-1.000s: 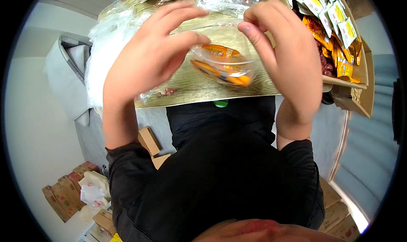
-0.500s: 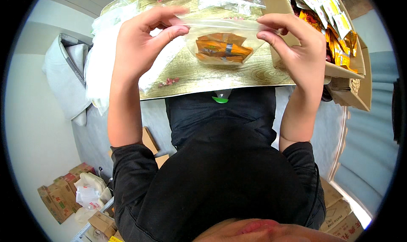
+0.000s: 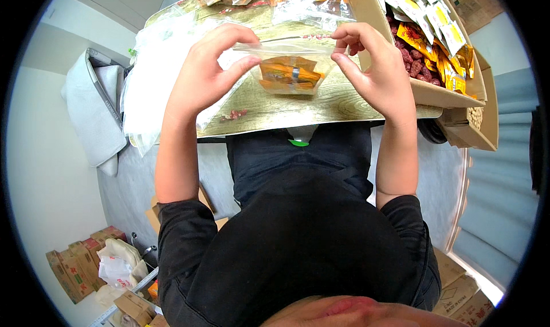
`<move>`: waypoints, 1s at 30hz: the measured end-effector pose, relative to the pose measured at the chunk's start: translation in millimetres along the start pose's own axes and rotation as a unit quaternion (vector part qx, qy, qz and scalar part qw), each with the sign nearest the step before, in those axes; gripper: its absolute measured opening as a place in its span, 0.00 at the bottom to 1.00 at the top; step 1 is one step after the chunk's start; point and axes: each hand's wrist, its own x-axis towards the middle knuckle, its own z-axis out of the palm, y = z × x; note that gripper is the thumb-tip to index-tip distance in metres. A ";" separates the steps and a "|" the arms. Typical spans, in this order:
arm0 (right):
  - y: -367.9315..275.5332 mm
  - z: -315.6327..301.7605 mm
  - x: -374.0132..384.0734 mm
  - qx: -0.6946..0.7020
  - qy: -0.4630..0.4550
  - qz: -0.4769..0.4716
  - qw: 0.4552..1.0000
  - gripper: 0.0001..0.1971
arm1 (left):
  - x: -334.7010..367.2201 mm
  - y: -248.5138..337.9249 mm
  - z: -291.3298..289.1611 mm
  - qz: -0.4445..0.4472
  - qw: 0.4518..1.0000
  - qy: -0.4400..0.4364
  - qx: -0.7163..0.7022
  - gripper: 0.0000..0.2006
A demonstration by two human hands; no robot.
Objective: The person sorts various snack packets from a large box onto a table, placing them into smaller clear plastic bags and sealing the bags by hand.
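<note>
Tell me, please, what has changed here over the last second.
The clear plastic bag holding flat orange packets has shifted left, its packets lying more level. The bare left hand and bare right hand have spread toward its top corners, though whether they grip is unclear. The heap of translucent plastic bags and the brown cardboard box stayed put.

One upright head-worn fisheye: we look steeply down past the black shirt. We cover the left hand, right hand and tabletop at close range.
</note>
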 end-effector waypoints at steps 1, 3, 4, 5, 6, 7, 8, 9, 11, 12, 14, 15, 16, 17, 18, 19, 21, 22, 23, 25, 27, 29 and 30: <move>0.1 0.6 0.3 0.004 0.003 0.001 1.000 0.14 | 1.5 1.6 -0.2 0.012 0.999 -0.021 0.022 0.04; 2.1 -0.7 0.5 0.005 -0.005 -0.006 1.000 0.13 | 2.4 4.5 1.2 0.024 0.998 -0.040 0.042 0.05; 3.8 -1.5 0.5 0.005 -0.012 -0.013 1.000 0.12 | 2.1 3.5 1.2 0.023 0.998 -0.041 0.041 0.05; 6.1 -1.5 0.3 0.006 -0.013 -0.013 1.000 0.12 | 1.9 2.7 0.1 0.027 0.999 -0.038 0.022 0.05; 9.0 -0.9 -0.3 -0.001 -0.021 -0.028 0.999 0.09 | 1.7 2.1 -0.5 0.032 0.999 -0.036 0.003 0.05; 10.6 -0.4 -0.6 -0.008 -0.030 -0.044 0.999 0.07 | 1.4 1.8 -0.6 0.031 0.999 -0.036 0.004 0.05; 10.4 0.2 -0.4 -0.009 -0.031 -0.043 0.999 0.07 | 1.3 1.0 0.3 0.027 0.999 -0.030 0.003 0.05; 9.5 1.2 0.1 -0.021 -0.013 -0.046 0.999 0.05 | 1.2 0.4 1.1 0.024 0.999 -0.024 0.001 0.05; 8.4 1.9 0.4 -0.034 0.004 -0.048 0.998 0.04 | 2.4 6.0 6.2 0.031 0.999 -0.015 0.004 0.04; 8.0 1.8 0.4 -0.032 0.010 -0.039 0.999 0.04 | 3.3 8.7 8.4 0.038 0.999 -0.005 0.008 0.04; 8.8 3.6 -0.3 -0.029 0.016 -0.029 0.999 0.04 | 6.1 10.0 9.0 0.045 0.999 -0.013 0.010 0.04; 10.6 6.1 -1.3 -0.027 0.025 -0.024 0.999 0.05 | 7.2 10.2 8.9 0.052 0.998 -0.020 0.013 0.04; 11.3 7.7 -1.8 -0.025 0.035 -0.019 0.999 0.05 | 7.5 9.8 8.9 0.052 0.998 -0.020 0.013 0.04; 8.5 9.6 -0.7 -0.025 0.035 -0.020 0.999 0.05 | 7.4 9.2 8.5 0.055 0.998 -0.019 0.013 0.04; 3.7 11.9 0.5 -0.011 0.039 -0.022 0.999 0.05 | 7.2 9.0 8.1 0.059 0.998 -0.017 0.014 0.04; 0.8 13.6 1.3 0.004 0.043 -0.025 0.999 0.05 | 7.2 9.3 7.9 0.059 0.998 -0.017 0.014 0.04; 3.7 16.3 1.7 0.007 0.032 -0.025 0.999 0.06 | 8.7 11.0 8.7 0.055 0.998 -0.019 0.034 0.04; 5.1 17.1 1.8 0.011 0.020 -0.027 0.999 0.06 | 9.0 12.3 9.4 0.056 0.998 -0.019 0.033 0.04; 6.0 17.1 2.2 0.010 0.020 -0.027 0.999 0.06 | 9.3 13.6 10.4 0.056 0.998 -0.022 0.031 0.04; 7.0 17.3 3.0 0.009 0.024 -0.028 0.999 0.06 | 10.5 17.6 12.9 0.055 0.998 -0.023 0.029 0.04; 4.9 20.1 2.0 0.009 0.025 -0.024 0.999 0.06 | 11.8 23.8 14.7 0.094 0.991 -0.025 0.094 0.05; 1.8 22.1 1.8 0.009 0.028 -0.020 0.999 0.05 | 13.2 25.0 14.5 0.104 0.989 -0.024 0.106 0.05; 0.0 22.4 2.1 0.013 0.028 -0.028 0.999 0.05 | 13.8 25.6 14.1 0.116 0.986 -0.023 0.118 0.05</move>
